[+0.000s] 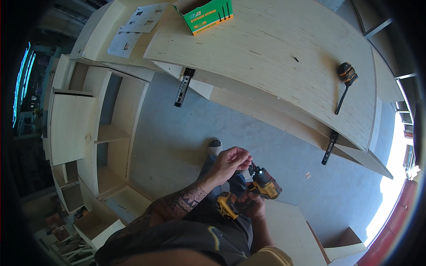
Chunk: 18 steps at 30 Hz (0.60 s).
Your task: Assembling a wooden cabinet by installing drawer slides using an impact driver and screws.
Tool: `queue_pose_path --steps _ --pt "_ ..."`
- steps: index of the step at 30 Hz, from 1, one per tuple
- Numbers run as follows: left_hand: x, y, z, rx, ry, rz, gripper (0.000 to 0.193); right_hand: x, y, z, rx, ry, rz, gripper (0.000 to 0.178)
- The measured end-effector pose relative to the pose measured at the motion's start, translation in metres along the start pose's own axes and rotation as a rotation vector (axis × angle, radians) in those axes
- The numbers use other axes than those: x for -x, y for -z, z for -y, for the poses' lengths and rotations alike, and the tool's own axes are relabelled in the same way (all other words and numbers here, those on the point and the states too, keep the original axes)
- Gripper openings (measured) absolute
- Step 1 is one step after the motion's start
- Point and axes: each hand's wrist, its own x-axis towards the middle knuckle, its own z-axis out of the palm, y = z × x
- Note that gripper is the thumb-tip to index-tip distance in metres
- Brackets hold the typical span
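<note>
Tabletop (270,48): pale plywood, the largest thing in view, ahead of the person. Green box on its far edge, described below.

Cabinet (91,128) stood to the left, divided by shelves into several compartments; one was covered by a panel, so its contents could not be checked.

Wooden box (106,233), lower left: topless, inside shaded, contents not made out.

Drill (268,188): yellow and black, held over the person's lap, apart from the tabletop, nose angled toward the left hand. Judged stiff and fairly heavy – weight likely split between the motor end and the battery (227,206) at the handle's foot. Casing looked hard and not fragile; slip judged unlikely with a full grip. Best hold: round the handle, between motor and battery. Right hand (256,207) had that hold, fingers wrapped about it; trigger finger not resolved.

Green box (208,17): printed card, top flaps apart, inside too dark to tell what it held. Judged light and easily crushed; best taken by opposite walls.

Left hand (230,162): thumb and fingertips pressed together at the drill's nose, beside the bit (252,165). Whether they pinched the bit or some small piece – could not tell. Bit judged thin, hard, slick; fingertip hold suited it.
</note>
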Motion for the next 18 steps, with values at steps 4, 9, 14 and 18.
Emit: queue_pose_path --steps 4,9,14,18 --pt "-0.007 0.027 -0.003 -0.109 -0.022 -0.088 0.019 -0.014 -0.005 -0.016 -0.016 -0.032 -0.001 0.049" --pt "-0.008 0.058 -0.019 0.01 0.066 -0.058 0.019 -0.033 -0.038 -0.023 -0.034 -0.026 0.073 0.045" --pt "-0.018 0.078 -0.025 -0.005 0.086 -0.07 0.019 -0.05 -0.049 -0.039 -0.054 -0.025 0.061 0.044" --pt "-0.022 0.095 -0.029 -0.001 0.126 -0.07 0.02 -0.06 -0.062 -0.048 -0.055 -0.033 0.048 0.046"
